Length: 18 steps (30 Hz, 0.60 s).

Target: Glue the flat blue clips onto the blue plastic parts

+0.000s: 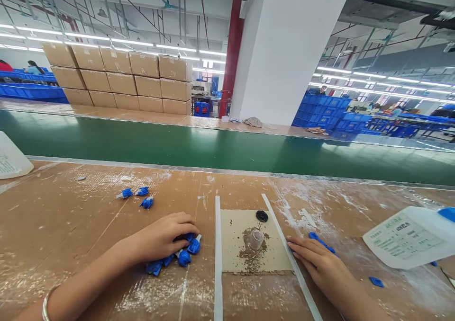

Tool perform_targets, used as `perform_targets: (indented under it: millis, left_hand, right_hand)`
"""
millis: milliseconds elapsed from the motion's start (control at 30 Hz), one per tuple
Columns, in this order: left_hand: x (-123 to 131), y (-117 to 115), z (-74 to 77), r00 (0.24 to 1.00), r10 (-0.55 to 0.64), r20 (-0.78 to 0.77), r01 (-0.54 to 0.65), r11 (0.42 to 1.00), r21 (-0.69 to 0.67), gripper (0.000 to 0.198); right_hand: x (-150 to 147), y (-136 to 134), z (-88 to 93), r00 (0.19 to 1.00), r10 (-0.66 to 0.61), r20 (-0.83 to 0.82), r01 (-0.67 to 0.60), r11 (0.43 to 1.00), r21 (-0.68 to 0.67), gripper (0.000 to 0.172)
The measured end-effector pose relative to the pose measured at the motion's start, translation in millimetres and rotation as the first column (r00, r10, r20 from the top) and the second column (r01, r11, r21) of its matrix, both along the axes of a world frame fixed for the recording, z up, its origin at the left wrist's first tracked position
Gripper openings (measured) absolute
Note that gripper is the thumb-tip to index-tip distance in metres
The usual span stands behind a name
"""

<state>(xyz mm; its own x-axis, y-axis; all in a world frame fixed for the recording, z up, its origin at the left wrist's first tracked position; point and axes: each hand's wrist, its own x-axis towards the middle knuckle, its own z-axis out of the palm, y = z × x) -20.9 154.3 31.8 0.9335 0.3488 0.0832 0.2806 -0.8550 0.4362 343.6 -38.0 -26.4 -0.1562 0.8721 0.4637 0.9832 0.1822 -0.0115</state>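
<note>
Currently, the left hand [163, 238] lies palm down on the brown surface [71, 226], its fingers [186, 226] curled over a small heap of blue plastic parts [183, 257]. They touch the heap, but I cannot tell whether they pinch any one piece. A bangle [46, 304] circles that wrist.

The right hand [320, 262] lies flat with its fingers [300, 247] stretched out and spread, gripping nothing. The fingertips rest just beside a slanted white strip [280, 236], and the hand partly covers a couple of blue pieces [320, 239].

Between the hands sits a stained card pad [236, 259], bounded on its left by a straight white strip [217, 245] and on its right by the slanted one. A small clear cup [256, 238] stands on the pad's dark patch, and a black round cap [262, 216] lies near the pad's far edge.

Three loose blue parts [142, 191] lie apart from the heap, farther out to the left. A single blue piece [377, 281] lies to the right of the right hand. A white jug [408, 238] with a blue lid [448, 213] lies on its side at the right, and another white jug [10, 160] shows at the left edge.

Beyond the surface runs a green belt [213, 146], with stacked cartons [121, 79] and blue crates [323, 112] behind it.
</note>
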Motion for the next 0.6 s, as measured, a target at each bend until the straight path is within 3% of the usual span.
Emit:
perform_targets:
  millis: [333, 500, 600]
  left_hand:
    - [-0.2, -1.6, 0.2, 0.999, -0.004, -0.04, 0.006, 0.999, 0.05, 0.028]
    - [0.0, -0.1, -6.1, 0.986, 0.062, 0.156, -0.083, 0.987, 0.138, 0.026]
    - [-0.2, -3.1, -2.7, 0.936, 0.168, 0.308, -0.189, 0.981, 0.039, 0.025]
  right_hand:
    - [1.5, 4.0, 2.3, 1.0, 0.026, -0.012, -0.026, 0.997, -0.068, 0.031]
    - [-17.6, 4.7, 15.9, 0.993, -0.002, -0.117, -0.002, 0.999, -0.037, 0.032]
    - [-40.5, 14.3, 28.4, 0.972, 0.064, -0.227, -0.063, 0.998, 0.013, 0.044]
